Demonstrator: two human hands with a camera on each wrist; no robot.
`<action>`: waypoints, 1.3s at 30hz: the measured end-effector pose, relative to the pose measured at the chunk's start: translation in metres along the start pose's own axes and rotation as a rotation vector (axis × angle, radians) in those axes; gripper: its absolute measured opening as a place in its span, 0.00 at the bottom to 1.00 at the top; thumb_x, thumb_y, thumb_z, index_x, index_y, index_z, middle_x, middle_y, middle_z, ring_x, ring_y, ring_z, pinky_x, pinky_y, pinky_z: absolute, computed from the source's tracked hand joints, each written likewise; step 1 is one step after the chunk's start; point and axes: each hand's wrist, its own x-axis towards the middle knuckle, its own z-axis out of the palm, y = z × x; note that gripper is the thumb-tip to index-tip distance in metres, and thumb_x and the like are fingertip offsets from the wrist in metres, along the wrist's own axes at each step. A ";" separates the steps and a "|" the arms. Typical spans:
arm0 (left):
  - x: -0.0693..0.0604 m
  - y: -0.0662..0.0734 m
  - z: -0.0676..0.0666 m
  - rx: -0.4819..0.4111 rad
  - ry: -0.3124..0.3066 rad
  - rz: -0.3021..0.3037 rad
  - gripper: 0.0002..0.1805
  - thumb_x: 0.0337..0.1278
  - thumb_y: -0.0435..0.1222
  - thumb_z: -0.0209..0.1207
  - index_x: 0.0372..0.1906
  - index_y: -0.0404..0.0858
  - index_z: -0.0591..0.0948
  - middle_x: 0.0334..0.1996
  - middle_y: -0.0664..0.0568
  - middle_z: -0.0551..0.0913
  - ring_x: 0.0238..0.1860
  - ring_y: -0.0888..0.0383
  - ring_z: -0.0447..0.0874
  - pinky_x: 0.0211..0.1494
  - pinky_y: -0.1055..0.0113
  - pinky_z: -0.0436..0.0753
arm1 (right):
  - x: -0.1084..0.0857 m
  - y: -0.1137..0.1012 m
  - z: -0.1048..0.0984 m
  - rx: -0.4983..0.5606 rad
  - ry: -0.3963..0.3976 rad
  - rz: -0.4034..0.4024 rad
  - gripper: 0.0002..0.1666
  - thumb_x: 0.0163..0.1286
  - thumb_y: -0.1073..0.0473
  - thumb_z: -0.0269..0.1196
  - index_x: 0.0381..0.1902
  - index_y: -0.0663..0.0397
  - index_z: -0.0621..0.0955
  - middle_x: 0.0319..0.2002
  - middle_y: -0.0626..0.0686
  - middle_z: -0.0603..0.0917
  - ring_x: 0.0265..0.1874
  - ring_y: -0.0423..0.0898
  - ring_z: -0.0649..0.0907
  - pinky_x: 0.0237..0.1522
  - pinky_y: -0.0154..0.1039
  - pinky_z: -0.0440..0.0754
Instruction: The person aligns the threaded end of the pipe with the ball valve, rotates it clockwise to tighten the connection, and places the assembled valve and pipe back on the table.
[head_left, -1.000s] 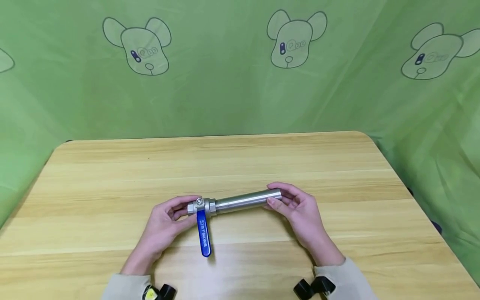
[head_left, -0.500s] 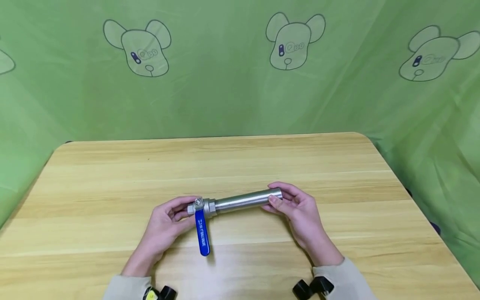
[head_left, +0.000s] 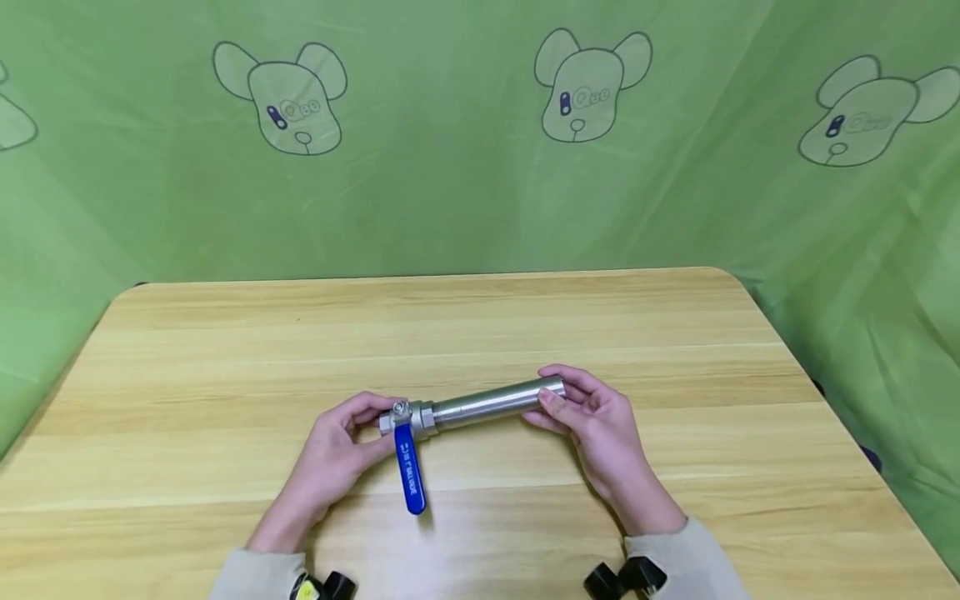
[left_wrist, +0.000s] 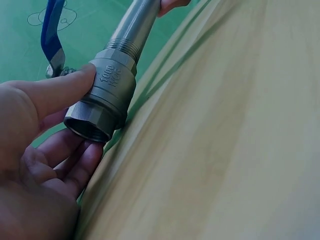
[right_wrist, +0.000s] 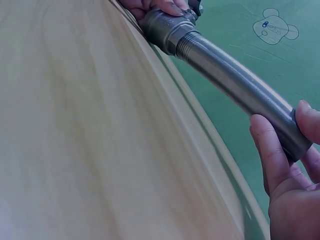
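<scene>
Left hand [head_left: 326,458] grips a valve [left_wrist: 115,89], right hand [head_left: 606,433] the pipe [head_left: 487,404] in it.

In the head view you get bright, fairly even light from above, with pale glare low on the light wood-grain worktop [head_left: 465,333] and a shiny streak along the silver cylindrical metal pipe [head_left: 487,403]. Soft shadows hug the inner sides of your left grip [head_left: 333,454] and right grip [head_left: 600,421]. White lettering on the long blue lever handle [head_left: 409,475] looks soft. Your wrist views are dimmer and cooler, the wood grain blurred; the right one bows the pipe, while raised characters on the grey metal valve body [left_wrist: 114,82] read clearly in the left.
</scene>
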 end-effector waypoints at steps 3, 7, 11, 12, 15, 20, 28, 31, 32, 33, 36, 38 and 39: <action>0.001 0.000 0.000 -0.005 -0.016 -0.006 0.22 0.59 0.30 0.75 0.58 0.42 0.87 0.56 0.52 0.92 0.61 0.55 0.87 0.76 0.55 0.73 | 0.001 0.000 0.000 0.001 0.005 0.015 0.17 0.74 0.73 0.66 0.59 0.65 0.83 0.49 0.53 0.89 0.51 0.47 0.91 0.55 0.45 0.92; 0.001 -0.001 -0.001 -0.018 -0.039 0.005 0.22 0.60 0.29 0.73 0.59 0.40 0.86 0.58 0.50 0.92 0.61 0.55 0.87 0.75 0.56 0.74 | 0.004 0.002 -0.001 -0.040 0.016 0.056 0.19 0.78 0.69 0.65 0.63 0.71 0.79 0.48 0.51 0.89 0.50 0.46 0.92 0.56 0.44 0.92; 0.001 -0.001 -0.002 -0.024 -0.040 0.008 0.22 0.60 0.29 0.73 0.59 0.40 0.86 0.58 0.50 0.91 0.61 0.56 0.86 0.75 0.57 0.74 | 0.006 0.004 0.000 -0.110 0.047 0.099 0.21 0.81 0.63 0.64 0.63 0.72 0.77 0.45 0.51 0.90 0.44 0.46 0.93 0.55 0.44 0.92; 0.001 -0.001 -0.001 -0.025 -0.042 0.009 0.22 0.59 0.29 0.73 0.59 0.40 0.86 0.58 0.50 0.92 0.61 0.56 0.86 0.75 0.57 0.74 | 0.006 0.004 0.000 -0.127 0.053 0.103 0.21 0.81 0.62 0.63 0.63 0.72 0.77 0.45 0.52 0.90 0.42 0.46 0.94 0.54 0.44 0.93; 0.001 0.001 -0.001 -0.031 -0.039 0.001 0.23 0.59 0.29 0.74 0.59 0.40 0.86 0.57 0.50 0.92 0.61 0.56 0.86 0.75 0.57 0.72 | 0.005 0.004 0.001 -0.178 0.051 0.095 0.21 0.83 0.61 0.61 0.64 0.71 0.78 0.48 0.58 0.90 0.39 0.48 0.94 0.52 0.44 0.93; 0.000 0.002 -0.001 -0.052 -0.022 -0.002 0.23 0.61 0.29 0.73 0.60 0.39 0.85 0.58 0.48 0.91 0.61 0.54 0.86 0.76 0.56 0.72 | 0.000 -0.001 0.004 -0.241 -0.023 0.030 0.25 0.88 0.58 0.52 0.73 0.69 0.74 0.60 0.71 0.83 0.43 0.48 0.93 0.54 0.42 0.93; 0.001 0.002 -0.001 -0.060 -0.005 -0.026 0.23 0.60 0.30 0.74 0.60 0.39 0.85 0.58 0.49 0.91 0.61 0.55 0.86 0.75 0.58 0.75 | 0.000 -0.004 0.002 -0.196 -0.105 0.006 0.27 0.88 0.62 0.48 0.77 0.71 0.69 0.64 0.77 0.78 0.45 0.47 0.93 0.57 0.41 0.92; 0.002 0.003 0.000 -0.058 -0.005 -0.020 0.22 0.61 0.30 0.74 0.61 0.39 0.85 0.59 0.48 0.91 0.61 0.55 0.87 0.74 0.59 0.76 | 0.002 -0.002 0.000 -0.198 -0.120 -0.002 0.27 0.89 0.60 0.48 0.77 0.70 0.68 0.60 0.75 0.79 0.44 0.49 0.93 0.56 0.43 0.93; 0.002 0.003 0.000 -0.057 -0.006 -0.020 0.22 0.61 0.30 0.73 0.61 0.39 0.85 0.59 0.48 0.91 0.61 0.55 0.86 0.74 0.59 0.75 | 0.002 -0.001 0.000 -0.213 -0.122 -0.003 0.26 0.89 0.59 0.48 0.76 0.69 0.68 0.58 0.74 0.81 0.43 0.49 0.94 0.55 0.44 0.93; 0.002 0.003 -0.001 -0.056 -0.006 -0.020 0.22 0.61 0.30 0.73 0.61 0.39 0.85 0.59 0.48 0.91 0.61 0.55 0.86 0.74 0.59 0.75 | 0.002 -0.001 -0.001 -0.235 -0.121 0.000 0.26 0.89 0.58 0.49 0.75 0.68 0.69 0.56 0.73 0.82 0.42 0.49 0.94 0.54 0.44 0.93; 0.001 0.003 -0.001 -0.046 -0.011 -0.013 0.22 0.62 0.31 0.73 0.61 0.39 0.85 0.59 0.47 0.91 0.61 0.55 0.86 0.74 0.59 0.75 | 0.003 -0.001 -0.001 -0.307 -0.105 0.026 0.24 0.89 0.52 0.51 0.68 0.68 0.73 0.47 0.67 0.88 0.37 0.49 0.94 0.48 0.44 0.95; 0.001 0.002 -0.002 -0.042 -0.016 -0.008 0.22 0.63 0.30 0.72 0.61 0.38 0.84 0.60 0.47 0.90 0.61 0.55 0.86 0.74 0.58 0.75 | 0.003 -0.002 -0.001 -0.351 -0.094 0.049 0.25 0.89 0.49 0.52 0.63 0.66 0.75 0.42 0.64 0.89 0.34 0.49 0.93 0.43 0.44 0.95; 0.002 0.002 -0.003 -0.039 -0.016 -0.007 0.22 0.63 0.30 0.73 0.61 0.38 0.85 0.60 0.47 0.90 0.61 0.55 0.86 0.74 0.58 0.75 | 0.003 -0.002 -0.001 -0.364 -0.089 0.055 0.25 0.88 0.47 0.53 0.62 0.66 0.76 0.39 0.63 0.90 0.32 0.49 0.92 0.41 0.43 0.95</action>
